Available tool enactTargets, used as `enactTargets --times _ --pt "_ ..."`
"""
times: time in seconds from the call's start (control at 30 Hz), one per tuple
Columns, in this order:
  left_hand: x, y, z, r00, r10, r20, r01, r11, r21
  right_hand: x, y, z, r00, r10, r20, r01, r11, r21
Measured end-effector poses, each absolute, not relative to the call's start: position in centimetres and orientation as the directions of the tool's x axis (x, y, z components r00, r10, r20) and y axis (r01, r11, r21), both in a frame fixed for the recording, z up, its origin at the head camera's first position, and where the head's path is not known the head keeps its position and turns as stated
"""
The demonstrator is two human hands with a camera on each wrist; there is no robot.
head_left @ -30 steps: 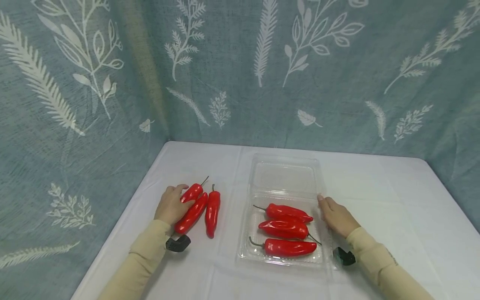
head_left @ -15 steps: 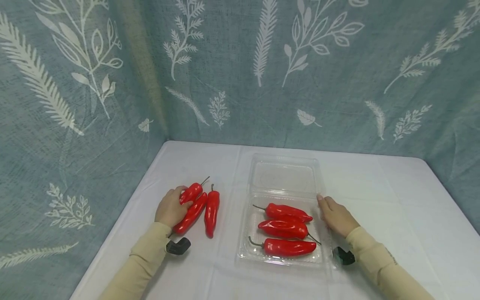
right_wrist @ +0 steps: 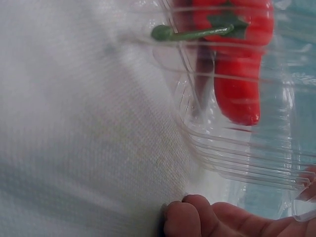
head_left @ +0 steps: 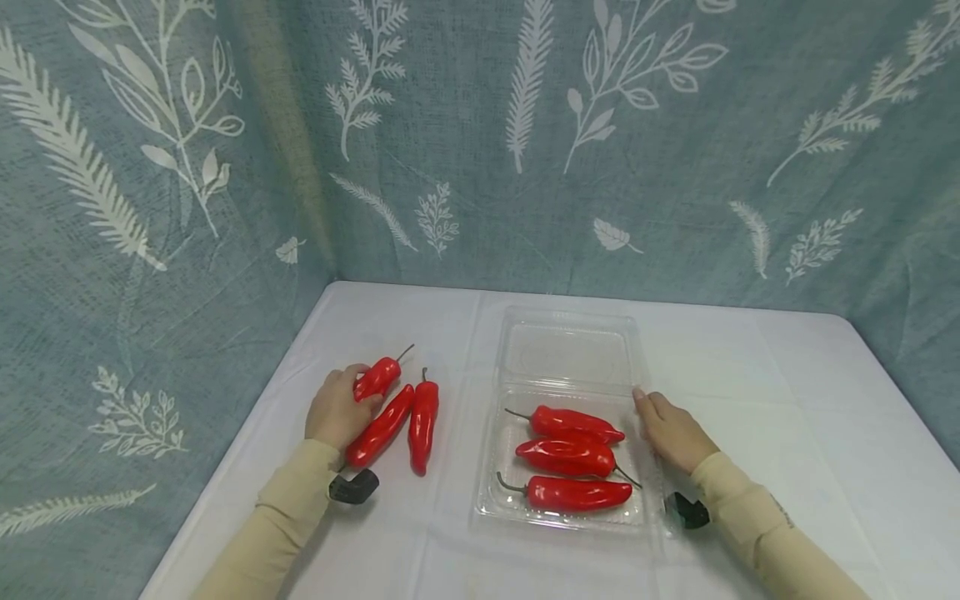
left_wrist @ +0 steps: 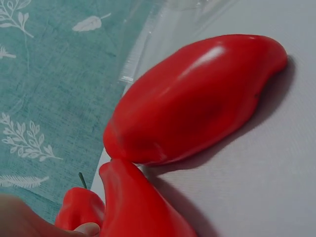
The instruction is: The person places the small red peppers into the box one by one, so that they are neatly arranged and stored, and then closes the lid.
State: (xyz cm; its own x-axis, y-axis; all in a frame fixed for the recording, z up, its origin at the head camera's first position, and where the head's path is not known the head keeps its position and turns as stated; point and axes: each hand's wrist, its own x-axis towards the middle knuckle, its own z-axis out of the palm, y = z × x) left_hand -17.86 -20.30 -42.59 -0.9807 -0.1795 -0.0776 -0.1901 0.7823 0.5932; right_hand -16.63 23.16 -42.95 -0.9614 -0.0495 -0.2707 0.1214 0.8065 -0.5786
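In the head view, my left hand (head_left: 339,410) grips a red pepper (head_left: 378,377) with a green stem, left of the middle. Beside it lie two more red peppers: a slanted one (head_left: 381,427) and a more upright one (head_left: 423,425). My right hand (head_left: 677,433) holds the right rim of a clear plastic clamshell container (head_left: 487,500) near its hinge. Several curled fingers (right_wrist: 181,219) appear below that rim in the right wrist view. Three red peppers lie crosswise inside: a top one (head_left: 576,423), a middle one (head_left: 566,457) and a bottom one (head_left: 577,494).
The container's clear lid (head_left: 567,350) lies folded back, away from me. A white cloth (head_left: 757,383) covers the table. Blue-green curtains (head_left: 480,225) with white leaf prints hang behind it and along its left side.
My left hand has moved slightly up and left with its pepper, which now lies apart from the slanted one. My right hand and the container have stayed in place.
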Motion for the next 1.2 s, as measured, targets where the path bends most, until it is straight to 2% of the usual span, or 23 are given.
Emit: enactTargets --times 0.5,0.87,1.2 --pt "-17.6 -19.0 -40.9 -0.981 -0.181 -0.065 -0.182 0.759 0.625 -16.5 23.3 -43.0 -0.964 -0.048 -0.26 0.113 0.813 -0.572" --pt "-18.9 -16.2 -39.0 -0.996 -0.085 0.017 -0.057 0.784 0.618 -16.4 23.5 -43.2 -0.966 -0.036 -0.254 0.124 0.801 -0.586" --pt "-18.0 -13.7 -37.6 -0.996 -0.012 0.094 0.049 0.785 0.618 -16.7 23.4 -43.5 -0.97 -0.042 -0.239 0.106 0.812 -0.573"
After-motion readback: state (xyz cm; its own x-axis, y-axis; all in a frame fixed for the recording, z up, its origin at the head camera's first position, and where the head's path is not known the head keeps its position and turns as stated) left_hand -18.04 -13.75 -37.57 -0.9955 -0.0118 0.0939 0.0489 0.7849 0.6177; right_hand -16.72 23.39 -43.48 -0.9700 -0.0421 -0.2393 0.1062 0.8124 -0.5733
